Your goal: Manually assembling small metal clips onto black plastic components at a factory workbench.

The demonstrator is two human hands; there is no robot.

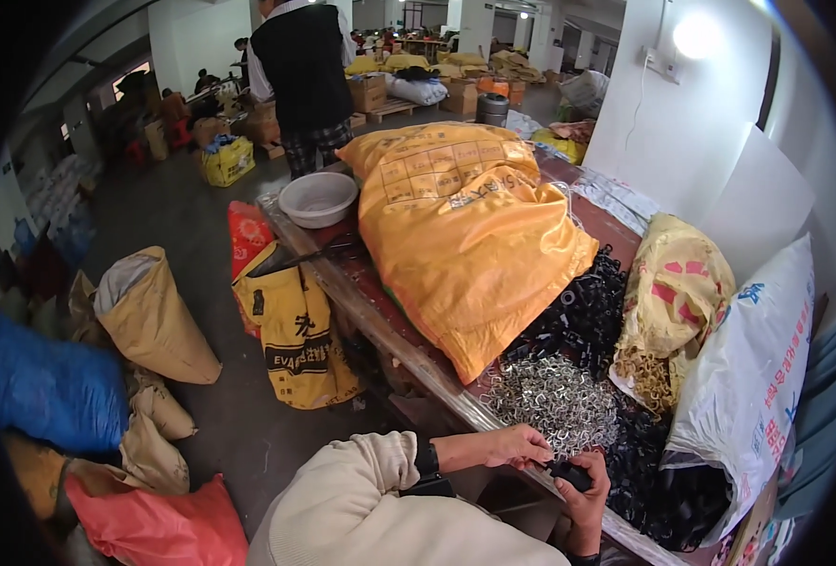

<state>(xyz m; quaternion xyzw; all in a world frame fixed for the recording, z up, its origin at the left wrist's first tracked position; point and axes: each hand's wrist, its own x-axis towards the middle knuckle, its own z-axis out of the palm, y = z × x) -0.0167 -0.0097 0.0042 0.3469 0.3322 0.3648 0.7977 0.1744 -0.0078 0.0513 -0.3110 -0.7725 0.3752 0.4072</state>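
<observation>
My left hand point(512, 445) is at the table's near edge, its fingers pinched together around something too small to make out. Just to the right, my right hand point(588, 492) is closed around a small black piece point(570, 474), and the fingertips of both hands almost meet at it. Right beyond them lies a heap of small silver metal hooks point(555, 401). Black plastic pieces point(583, 316) are spread behind that heap, and more of them run down its right side.
A large orange woven sack point(465, 236) lies on the table point(380, 330) beside a white basin point(318, 200). At right, a yellowish sack point(677, 283) spills brass-coloured pieces next to a white sack point(753, 368). More sacks stand on the floor at left. A person point(305, 75) stands beyond the table.
</observation>
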